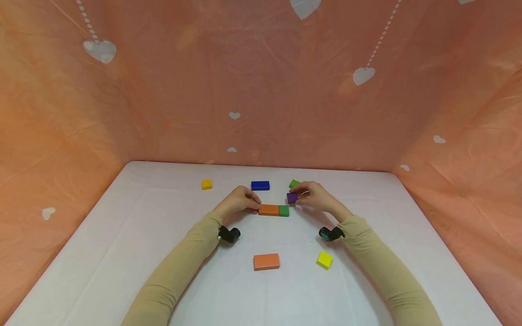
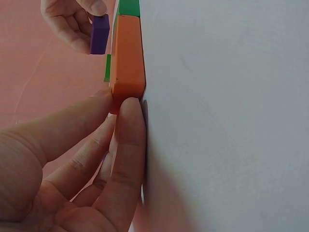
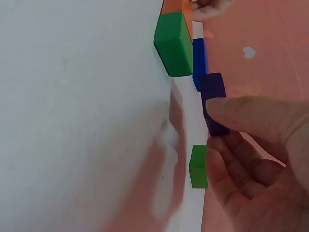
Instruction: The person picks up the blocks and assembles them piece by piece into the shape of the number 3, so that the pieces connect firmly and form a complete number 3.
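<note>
My left hand (image 1: 240, 199) pinches the left end of an orange block (image 1: 269, 210) with thumb and fingertips; the left wrist view shows this contact up close. A small dark green block (image 1: 284, 211) lies end to end with the orange one, on its right. Between thumb and fingers, my right hand (image 1: 316, 196) grips a small purple block (image 1: 291, 198). The purple block (image 3: 215, 104) is held above the table, apart from the green block (image 3: 174, 46) in the right wrist view. Partly hidden behind the right hand is a light green block (image 1: 294, 183).
A blue block (image 1: 260, 185) and an orange-yellow block (image 1: 206, 184) lie toward the back of the white table (image 1: 134, 253). Nearer the front are a light orange block (image 1: 266, 261) and a yellow block (image 1: 324, 260). A pinkish-orange curtain (image 1: 261, 81) surrounds the table's back and sides.
</note>
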